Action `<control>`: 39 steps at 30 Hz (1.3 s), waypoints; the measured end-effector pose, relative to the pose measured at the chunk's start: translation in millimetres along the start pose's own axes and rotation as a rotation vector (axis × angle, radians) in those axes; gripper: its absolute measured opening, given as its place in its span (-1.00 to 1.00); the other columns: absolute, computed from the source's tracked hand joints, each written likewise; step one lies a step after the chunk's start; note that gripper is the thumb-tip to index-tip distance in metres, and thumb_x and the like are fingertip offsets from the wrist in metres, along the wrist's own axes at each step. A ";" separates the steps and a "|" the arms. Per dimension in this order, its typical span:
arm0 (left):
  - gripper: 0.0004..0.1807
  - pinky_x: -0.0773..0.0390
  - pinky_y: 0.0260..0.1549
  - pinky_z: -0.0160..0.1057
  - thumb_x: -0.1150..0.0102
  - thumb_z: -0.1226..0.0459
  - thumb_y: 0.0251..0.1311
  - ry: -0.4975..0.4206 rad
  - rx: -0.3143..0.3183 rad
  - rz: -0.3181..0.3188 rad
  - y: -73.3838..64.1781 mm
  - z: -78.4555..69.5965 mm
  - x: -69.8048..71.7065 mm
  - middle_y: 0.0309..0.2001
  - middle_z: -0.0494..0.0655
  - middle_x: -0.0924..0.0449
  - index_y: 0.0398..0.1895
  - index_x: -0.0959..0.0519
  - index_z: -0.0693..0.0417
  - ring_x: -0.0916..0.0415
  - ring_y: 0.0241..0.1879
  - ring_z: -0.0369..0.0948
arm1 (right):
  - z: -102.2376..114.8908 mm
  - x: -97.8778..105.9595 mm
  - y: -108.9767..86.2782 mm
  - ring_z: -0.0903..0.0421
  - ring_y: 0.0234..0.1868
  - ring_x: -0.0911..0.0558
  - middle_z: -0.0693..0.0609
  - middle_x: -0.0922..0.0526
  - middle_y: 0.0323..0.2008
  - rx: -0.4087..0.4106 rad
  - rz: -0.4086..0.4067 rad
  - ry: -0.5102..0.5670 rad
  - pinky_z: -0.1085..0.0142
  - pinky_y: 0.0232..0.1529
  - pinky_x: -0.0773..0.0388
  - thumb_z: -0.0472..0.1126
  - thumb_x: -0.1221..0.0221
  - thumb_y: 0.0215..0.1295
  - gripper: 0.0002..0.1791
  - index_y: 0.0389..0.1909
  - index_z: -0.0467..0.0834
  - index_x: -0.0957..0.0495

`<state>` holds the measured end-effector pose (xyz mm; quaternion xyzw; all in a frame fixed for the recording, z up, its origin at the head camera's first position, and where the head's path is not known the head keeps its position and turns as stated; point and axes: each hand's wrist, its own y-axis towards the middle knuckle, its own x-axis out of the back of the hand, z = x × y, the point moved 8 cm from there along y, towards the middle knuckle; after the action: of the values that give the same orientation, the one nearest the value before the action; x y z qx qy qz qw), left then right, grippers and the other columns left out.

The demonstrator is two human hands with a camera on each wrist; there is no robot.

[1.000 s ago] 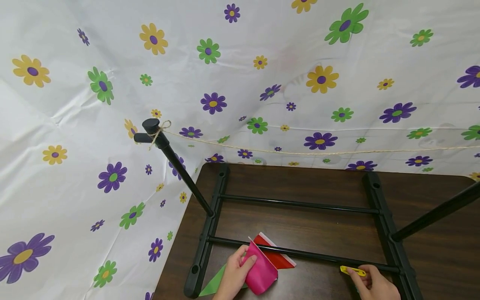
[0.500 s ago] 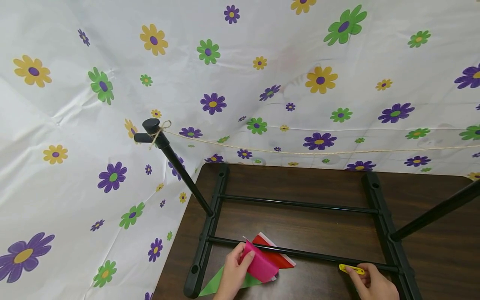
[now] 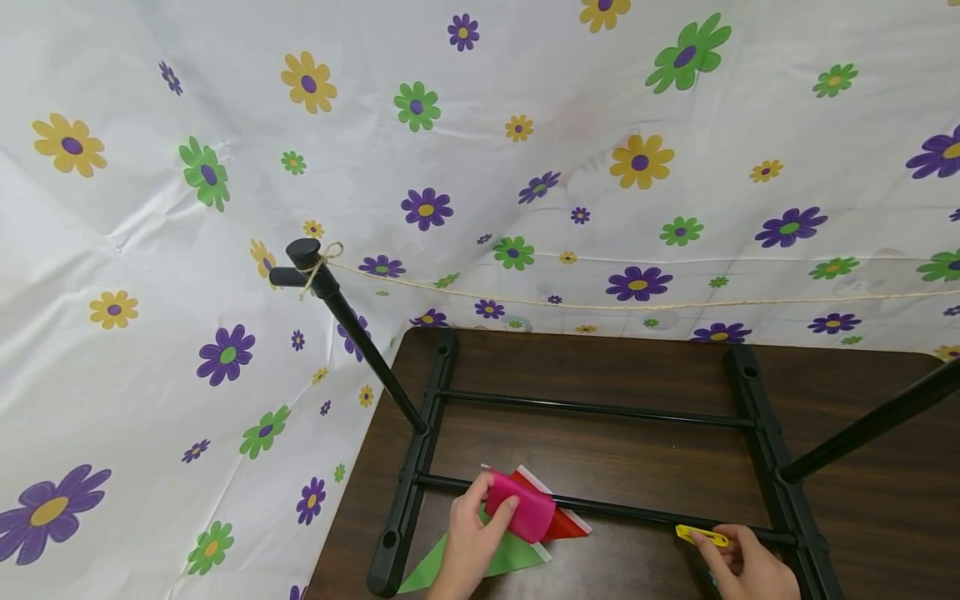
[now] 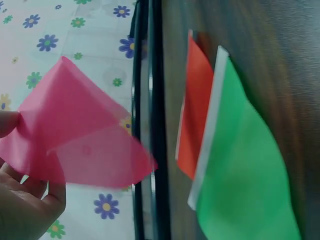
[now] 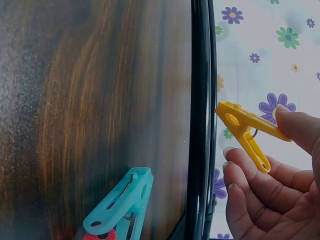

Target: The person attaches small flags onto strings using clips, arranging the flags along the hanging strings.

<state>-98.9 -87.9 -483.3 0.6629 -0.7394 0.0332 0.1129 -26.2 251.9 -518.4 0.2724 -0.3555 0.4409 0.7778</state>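
Observation:
My left hand (image 3: pixel 468 537) pinches a pink fabric flag (image 3: pixel 528 510) by its edge, thumb on one side and fingers behind. In the left wrist view the pink flag (image 4: pixel 82 135) comes to a point at the top. Below it on the wooden tabletop lie a green flag (image 3: pixel 517 556) and a red flag (image 3: pixel 566 525), both with white edge strips. Near the frame's right end, my right hand (image 3: pixel 750 567) holds a yellow clothespin (image 3: pixel 701 536) between thumb and fingers. In the right wrist view its jaws look closed, gripping nothing.
A black frame bar (image 3: pixel 622 507) crosses just beyond both hands. Twine (image 3: pixel 637 307) runs from the left upright post (image 3: pixel 367 346) towards the right. A teal clothespin (image 5: pixel 120 202) lies on the table beside something red (image 5: pixel 102 235). Flowered white cloth (image 3: pixel 150 400) hangs behind.
The pink flag has swung and lifted up and to the left in my left hand, uncovering more of the green flag. The right hand with the yellow clothespin has hardly moved.

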 end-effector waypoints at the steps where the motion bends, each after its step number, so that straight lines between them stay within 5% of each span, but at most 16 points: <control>1: -0.86 -0.68 -0.38 -0.33 -0.30 0.34 0.36 -0.007 -0.019 0.001 -0.1 -2.9 -0.2 -0.22 0.04 -0.73 -0.08 -0.59 0.12 -0.65 -0.27 -0.27 | -0.2 -0.3 -0.1 0.18 -0.67 -0.44 -0.01 -0.52 -0.65 -0.002 0.001 -0.001 0.37 -0.62 -0.36 -0.20 -0.38 0.31 -0.63 -0.27 -0.48 -0.55; 6: -0.78 -0.70 -0.39 -0.29 -0.28 0.37 0.37 -0.036 -0.098 0.017 1.3 -14.9 -2.0 -0.16 0.11 -0.73 0.05 -0.61 0.09 -0.68 -0.29 -0.27 | -1.2 -1.4 -1.6 0.16 -0.66 -0.45 -0.01 -0.52 -0.65 -0.006 -0.007 -0.003 0.38 -0.63 -0.37 -0.19 -0.37 0.32 -0.64 -0.28 -0.47 -0.55; 13: -0.90 -0.69 -0.51 -0.28 -0.30 0.41 0.34 0.045 -0.308 -0.013 3.7 -36.5 -3.5 -0.33 -0.06 -0.72 -0.27 -0.69 0.02 -0.61 -0.38 -0.32 | -2.4 -2.2 -2.8 0.16 -0.65 -0.45 -0.02 -0.52 -0.64 -0.018 -0.009 0.004 0.39 -0.62 -0.36 -0.21 -0.35 0.33 -0.66 -0.28 -0.47 -0.55; 18: -0.91 -0.70 -0.49 -0.28 -0.30 0.42 0.34 0.034 -0.332 -0.014 3.8 -44.3 -5.0 -0.36 -0.03 -0.70 -0.30 -0.64 0.07 -0.61 -0.39 -0.35 | -1.1 -1.5 -3.6 0.18 -0.66 -0.42 -0.01 -0.52 -0.65 0.000 -0.025 0.003 0.39 -0.63 -0.35 -0.21 -0.37 0.32 -0.65 -0.29 -0.47 -0.55; 28: -0.68 -0.71 -0.42 -0.27 -0.27 0.47 0.32 -0.001 -0.296 0.038 2.9 -44.9 -9.0 -0.21 0.10 -0.75 0.11 -0.64 0.12 -0.69 -0.32 -0.28 | -2.4 -2.5 -3.1 0.16 -0.65 -0.44 -0.01 -0.50 -0.64 -0.011 -0.019 0.009 0.40 -0.62 -0.35 -0.23 -0.36 0.31 -0.67 -0.28 -0.46 -0.55; 31: -0.71 -0.70 -0.48 -0.29 -0.25 0.49 0.28 0.009 -0.298 0.044 2.8 -45.0 -9.5 -0.25 0.08 -0.74 0.04 -0.67 0.12 -0.63 -0.38 -0.35 | -3.4 -3.6 -2.7 0.14 -0.64 -0.45 -0.02 -0.50 -0.64 -0.027 -0.006 0.008 0.40 -0.62 -0.35 -0.24 -0.36 0.30 -0.68 -0.28 -0.47 -0.55; 39: -0.84 -0.69 -0.49 -0.33 -0.26 0.55 0.27 0.003 -0.443 0.016 1.0 -53.9 -10.4 -0.32 0.10 -0.74 -0.19 -0.68 0.18 -0.68 -0.38 -0.30 | -3.0 -3.5 -2.0 0.14 -0.64 -0.44 -0.01 -0.50 -0.64 -0.033 -0.005 0.005 0.39 -0.62 -0.34 -0.27 -0.37 0.27 -0.70 -0.28 -0.46 -0.55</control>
<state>-92.3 -66.9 -433.0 0.6159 -0.7339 -0.1280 0.2565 -24.8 251.5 -523.2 0.2592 -0.3600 0.4337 0.7843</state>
